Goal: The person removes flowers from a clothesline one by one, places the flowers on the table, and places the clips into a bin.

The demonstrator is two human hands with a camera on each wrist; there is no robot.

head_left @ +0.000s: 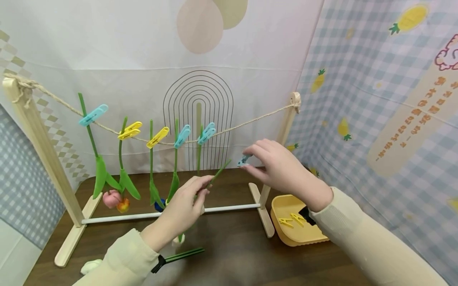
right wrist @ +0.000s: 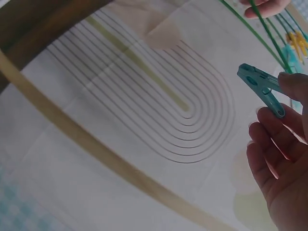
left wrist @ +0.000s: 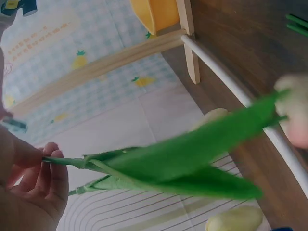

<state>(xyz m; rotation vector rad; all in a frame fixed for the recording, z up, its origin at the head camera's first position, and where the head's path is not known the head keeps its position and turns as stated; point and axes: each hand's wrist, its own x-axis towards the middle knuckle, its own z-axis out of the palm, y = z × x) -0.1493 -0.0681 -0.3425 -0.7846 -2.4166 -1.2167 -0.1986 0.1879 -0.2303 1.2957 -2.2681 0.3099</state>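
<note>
My left hand (head_left: 182, 204) pinches the green stem (head_left: 222, 170) of an artificial tulip. Its stem end points up and right; in the left wrist view its long leaf (left wrist: 192, 149) stretches toward a blurred pale bloom (left wrist: 297, 108). Between thumb and fingers, my right hand (head_left: 280, 169) holds a blue clothespin (head_left: 243, 160), close to the stem end but apart from it. Behind both hands sags a twine line (head_left: 257, 119). Several tulips hang bloom-down from it, clipped by blue clothespins (head_left: 94, 115) and yellow clothespins (head_left: 157, 137). The left hand covers some blooms.
Wooden posts (head_left: 44, 151) on feet hold up the twine, joined low down by a white rod (head_left: 121, 218). At right sits a yellow basket (head_left: 279, 214) with yellow clothespins (head_left: 297, 218). Green stems (head_left: 186, 254) and a white bloom (head_left: 91, 266) lie on the dark table near the left sleeve.
</note>
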